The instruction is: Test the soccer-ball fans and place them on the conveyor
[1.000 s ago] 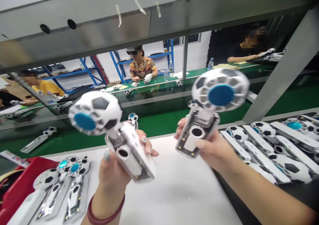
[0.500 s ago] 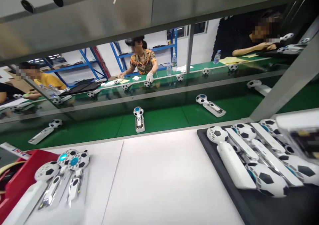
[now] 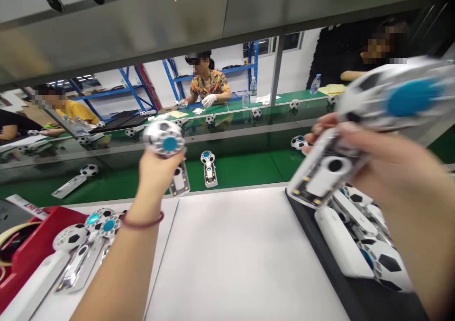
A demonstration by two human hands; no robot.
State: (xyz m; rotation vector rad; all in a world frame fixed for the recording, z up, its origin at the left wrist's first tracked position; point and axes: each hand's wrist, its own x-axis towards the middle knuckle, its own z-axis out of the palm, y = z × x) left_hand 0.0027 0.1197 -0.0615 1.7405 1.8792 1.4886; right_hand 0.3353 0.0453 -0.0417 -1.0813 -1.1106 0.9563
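Note:
My left hand (image 3: 152, 172) is closed around the neck of a football-patterned handheld fan (image 3: 163, 138), raised over the near edge of the green conveyor. Its round head with a blue centre points up, and its open handle with bare electronics hangs below. Close to the camera at the right, my right hand (image 3: 386, 153) grips a second football-patterned handheld fan (image 3: 320, 179) between thumb and fingers. The head of this one is blurred, and circuit parts show in its handle. Beneath my right forearm, more fans (image 3: 343, 243) lie on a black tray (image 3: 313, 250), partly hidden.
White sheet (image 3: 227, 254) covers the bench. At the left are a red bin (image 3: 39, 240) and several fans (image 3: 73, 236). Single fans, one upright in line (image 3: 209, 169), lie along the green conveyor (image 3: 245, 169). Co-workers sit opposite, behind a metal post (image 3: 278, 70).
Both my hands have come into view, each with a fan in it. The view has shifted slightly. The co-worker opposite has drawn a gloved hand back from the line.

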